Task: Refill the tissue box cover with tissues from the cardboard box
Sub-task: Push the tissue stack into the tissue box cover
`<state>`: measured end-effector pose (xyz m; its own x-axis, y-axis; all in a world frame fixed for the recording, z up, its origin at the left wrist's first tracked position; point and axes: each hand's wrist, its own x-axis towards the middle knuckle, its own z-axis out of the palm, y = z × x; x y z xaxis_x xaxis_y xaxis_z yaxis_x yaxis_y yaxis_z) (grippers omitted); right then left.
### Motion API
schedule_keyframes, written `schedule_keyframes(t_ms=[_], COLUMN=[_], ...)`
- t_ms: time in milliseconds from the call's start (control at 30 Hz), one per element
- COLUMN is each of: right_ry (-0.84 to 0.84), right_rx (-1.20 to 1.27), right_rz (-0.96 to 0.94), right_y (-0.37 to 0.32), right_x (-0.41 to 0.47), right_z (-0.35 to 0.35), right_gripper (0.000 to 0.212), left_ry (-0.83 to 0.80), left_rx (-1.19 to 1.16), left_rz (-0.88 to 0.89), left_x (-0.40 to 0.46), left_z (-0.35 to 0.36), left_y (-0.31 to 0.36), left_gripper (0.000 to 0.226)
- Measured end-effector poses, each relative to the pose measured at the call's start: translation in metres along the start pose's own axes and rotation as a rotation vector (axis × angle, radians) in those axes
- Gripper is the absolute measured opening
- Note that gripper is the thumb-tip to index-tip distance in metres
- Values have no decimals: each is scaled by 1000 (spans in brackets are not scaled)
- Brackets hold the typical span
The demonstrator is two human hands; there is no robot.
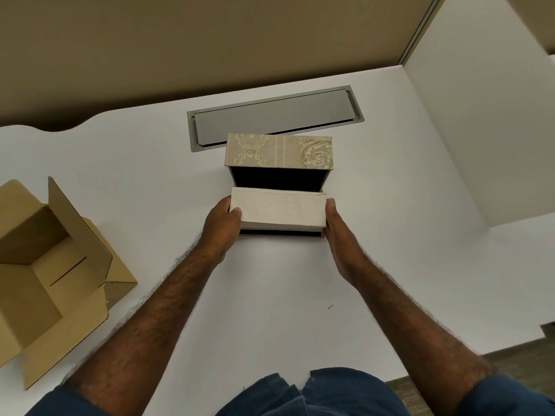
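The tissue box cover (279, 151), beige with gold floral patterns, stands in the middle of the white table with its dark inside facing me. A white stack of tissues (279, 210) sits at its open mouth, partly over the near edge. My left hand (223, 228) grips the stack's left end and my right hand (338, 232) presses its right end. The brown cardboard box (45, 265) lies open at the left of the table, and no tissues show inside it.
A grey metal cable hatch (274, 115) is set into the table just behind the cover. A white partition wall (480, 130) rises at the right. The table's back edge curves along a tan wall.
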<state>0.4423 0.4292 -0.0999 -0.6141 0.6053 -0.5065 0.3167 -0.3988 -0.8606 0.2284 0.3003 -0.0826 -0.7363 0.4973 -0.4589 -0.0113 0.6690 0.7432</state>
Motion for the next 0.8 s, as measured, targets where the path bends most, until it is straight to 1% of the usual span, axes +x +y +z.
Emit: schedule_keyframes(t_ms=[133, 200, 300, 433, 533, 600, 700, 800], right_ry=[7, 14, 15, 36, 48, 51, 45, 40], right_rx=[20, 28, 13, 28, 40, 46, 31, 18], right_rz=[-14, -10, -18, -26, -25, -13, 9, 21], right_y=[0, 0, 1, 0, 0, -1, -2, -1], right_x=[0, -1, -1, -3, -4, -4, -4, -3], right_z=[-1, -2, -1, 0, 1, 2, 1, 0], right_gripper=[102, 105, 96, 113, 115, 109, 93, 85], left_ry=[-1, 1, -1, -4, -8, -15, -20, -19], left_rx=[0, -5, -12, -36, -52, -58, -61, -64], left_rz=[-3, 0, -2, -7, -9, -12, -17, -15], left_x=[2, 2, 3, 3, 4, 5, 5, 5], left_z=[0, -1, -1, -1, -3, -4, -4, -4], left_y=[-1, -1, -2, -2, -4, -5, -7, -9], left_gripper=[38, 38, 37, 35, 36, 36, 34, 33])
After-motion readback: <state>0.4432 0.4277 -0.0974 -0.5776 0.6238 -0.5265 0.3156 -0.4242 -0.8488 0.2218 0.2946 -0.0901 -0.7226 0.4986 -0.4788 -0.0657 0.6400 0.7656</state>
